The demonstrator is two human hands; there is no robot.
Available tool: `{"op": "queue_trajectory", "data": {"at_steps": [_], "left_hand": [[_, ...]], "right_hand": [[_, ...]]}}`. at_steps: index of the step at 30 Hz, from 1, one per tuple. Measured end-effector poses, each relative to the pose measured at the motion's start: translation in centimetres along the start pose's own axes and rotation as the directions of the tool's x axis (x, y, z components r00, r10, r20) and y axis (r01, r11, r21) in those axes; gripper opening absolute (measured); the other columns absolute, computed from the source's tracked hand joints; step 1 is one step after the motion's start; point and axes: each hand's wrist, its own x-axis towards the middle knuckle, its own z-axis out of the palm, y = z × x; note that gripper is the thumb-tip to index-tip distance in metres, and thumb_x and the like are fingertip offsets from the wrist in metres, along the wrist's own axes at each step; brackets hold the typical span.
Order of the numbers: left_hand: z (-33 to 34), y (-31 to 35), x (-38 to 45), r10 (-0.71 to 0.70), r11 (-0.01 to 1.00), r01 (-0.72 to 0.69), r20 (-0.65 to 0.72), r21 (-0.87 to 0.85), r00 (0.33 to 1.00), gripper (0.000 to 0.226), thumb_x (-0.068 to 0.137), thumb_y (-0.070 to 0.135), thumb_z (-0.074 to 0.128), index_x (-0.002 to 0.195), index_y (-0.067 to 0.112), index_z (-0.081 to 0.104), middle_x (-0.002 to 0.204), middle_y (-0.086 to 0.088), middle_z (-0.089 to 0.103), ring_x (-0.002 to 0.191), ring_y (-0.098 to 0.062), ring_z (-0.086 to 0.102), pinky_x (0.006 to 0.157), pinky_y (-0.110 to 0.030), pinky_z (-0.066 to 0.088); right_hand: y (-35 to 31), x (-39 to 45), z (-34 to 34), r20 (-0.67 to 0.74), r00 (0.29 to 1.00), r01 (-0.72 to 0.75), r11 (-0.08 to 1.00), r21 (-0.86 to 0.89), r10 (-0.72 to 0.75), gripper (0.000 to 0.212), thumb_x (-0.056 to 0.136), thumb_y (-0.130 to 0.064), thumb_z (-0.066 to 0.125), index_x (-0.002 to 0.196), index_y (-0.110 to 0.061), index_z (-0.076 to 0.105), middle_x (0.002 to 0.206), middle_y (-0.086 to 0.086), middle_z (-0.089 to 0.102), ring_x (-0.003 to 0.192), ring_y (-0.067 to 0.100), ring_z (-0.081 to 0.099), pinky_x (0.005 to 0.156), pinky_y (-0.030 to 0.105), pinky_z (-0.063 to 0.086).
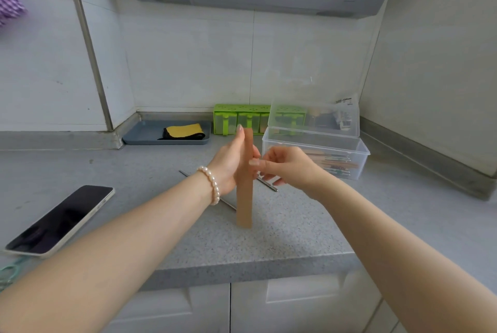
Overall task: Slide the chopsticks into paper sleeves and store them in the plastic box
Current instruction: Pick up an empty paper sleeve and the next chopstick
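Note:
A tan paper sleeve (244,203) stands upright with its lower end on the grey counter. My left hand (228,163) grips its upper half from the left. My right hand (285,166) pinches the sleeve's right edge near the top. A metal chopstick (269,184) lies flat on the counter behind my hands, partly hidden by them. The clear plastic box (360,156) sits at the right with several sleeved chopsticks inside, its lid (314,120) propped open behind it.
A phone (60,221) lies face up at the left near the counter edge. A grey tray (139,136) with a yellow and black cloth sits at the back. Green seasoning containers (236,117) stand against the wall. Scissors (9,272) peek in at far left.

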Motion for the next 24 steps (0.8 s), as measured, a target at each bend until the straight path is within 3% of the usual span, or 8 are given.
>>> {"op": "queue_trajectory", "data": {"at_steps": [3,6,13,20,22,24], "left_hand": [[-0.2,-0.2,-0.6,0.058,0.988,-0.059,0.009,0.143,0.998,0.054,0.094,0.054,0.033,0.066,0.012,0.053,0.058,0.0,0.051,0.05,-0.013,0.049,0.055,-0.027,0.044],[0.1,-0.4,-0.9,0.099,0.974,-0.106,0.049,0.2,0.994,0.049,0.097,0.044,0.038,0.069,0.008,0.056,0.057,-0.004,0.052,0.046,-0.014,0.048,0.048,-0.026,0.044],[0.0,-0.3,-0.7,0.104,0.962,-0.117,0.064,0.246,0.992,0.026,0.1,0.018,0.036,0.103,0.002,0.056,0.063,-0.01,0.061,0.044,-0.018,0.054,0.044,-0.026,0.045],[-0.2,-0.8,-0.4,0.097,0.975,-0.105,0.047,0.197,0.994,0.013,0.095,0.012,0.05,0.085,0.005,0.056,0.069,-0.007,0.065,0.049,-0.015,0.058,0.051,-0.028,0.051],[-0.4,-1.0,-0.3,0.109,0.975,-0.111,0.023,0.191,0.994,0.015,0.093,0.015,0.054,0.08,0.007,0.053,0.069,-0.008,0.066,0.049,-0.015,0.059,0.05,-0.028,0.05],[-0.6,-1.0,-0.2,0.123,0.975,-0.121,0.0,0.186,0.992,0.02,0.092,0.017,0.056,0.074,0.009,0.05,0.068,-0.009,0.065,0.048,-0.015,0.058,0.05,-0.028,0.048]], "right_hand": [[-0.3,0.6,0.2,-0.105,0.994,0.04,0.989,0.144,-0.024,0.035,0.084,-0.039,0.064,0.097,-0.007,0.06,0.084,0.005,0.066,0.073,0.014,0.062,0.068,0.027,0.052],[-0.8,1.3,0.2,-0.232,0.972,0.089,0.963,0.254,-0.028,0.017,0.087,-0.028,0.064,0.082,-0.012,0.066,0.072,0.001,0.063,0.063,0.011,0.059,0.061,0.024,0.049],[-1.0,2.5,-0.6,-0.216,0.976,0.026,0.984,0.178,0.013,0.02,0.088,-0.016,0.063,0.069,-0.011,0.063,0.064,0.002,0.06,0.057,0.009,0.051,0.051,0.019,0.042],[0.4,3.9,-0.6,-0.25,0.965,-0.018,0.975,0.221,0.075,0.021,0.094,-0.017,0.055,0.073,-0.012,0.057,0.064,0.002,0.055,0.056,0.011,0.049,0.053,0.022,0.041],[1.7,4.6,-0.5,-0.246,0.963,-0.078,0.988,0.131,0.109,0.015,0.093,-0.015,0.055,0.079,-0.01,0.058,0.066,0.002,0.057,0.056,0.012,0.05,0.054,0.023,0.042],[3.3,5.4,0.0,-0.189,0.97,-0.176,0.976,-0.13,0.15,0.01,0.089,-0.016,0.061,0.085,-0.007,0.061,0.07,0.004,0.059,0.061,0.015,0.053,0.058,0.026,0.046]]}}
